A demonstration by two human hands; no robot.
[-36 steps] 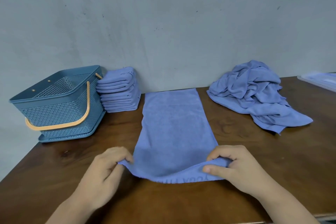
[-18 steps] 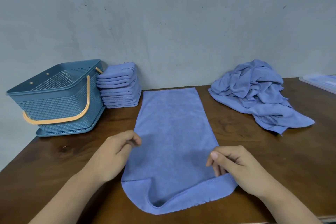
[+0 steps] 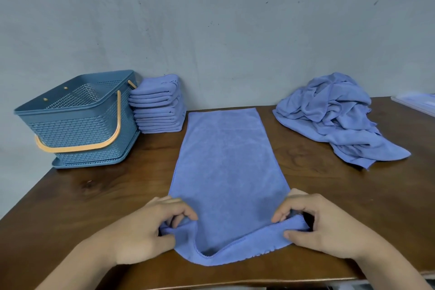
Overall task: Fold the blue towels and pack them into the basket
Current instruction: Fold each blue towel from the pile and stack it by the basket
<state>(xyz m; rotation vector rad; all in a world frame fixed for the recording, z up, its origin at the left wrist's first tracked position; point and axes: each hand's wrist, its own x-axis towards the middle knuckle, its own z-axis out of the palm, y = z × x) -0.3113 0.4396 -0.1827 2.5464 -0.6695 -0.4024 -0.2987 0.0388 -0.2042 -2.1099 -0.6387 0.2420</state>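
A spread towel was laid lengthwise down the middle of the table, its far end close to the back edge and its near end gathered up at the front edge. The near left corner was pinched between the thumb and curled fingers of the left hand. The near right corner was gripped in the same way by the right hand. Between them the hem was seen to sag in a loose curve onto the wood.

The basket was stood at the back left corner with its handle lowered against the front wall, and no towel could be made out inside it. A stack of folded towels was set just beside it, and a heap of unfolded towels was left near the back edge toward the right. A pale flat object was cut off at the far right edge.

The step in hand was judged to be an end-to-end fold of this towel, with packing not yet begun. The next move would call for both corners to be lifted together, carried level toward the back edge and set down matched on the far corners. The soft cloth would probably be skewed or wrinkled if one hand were led ahead of the other.
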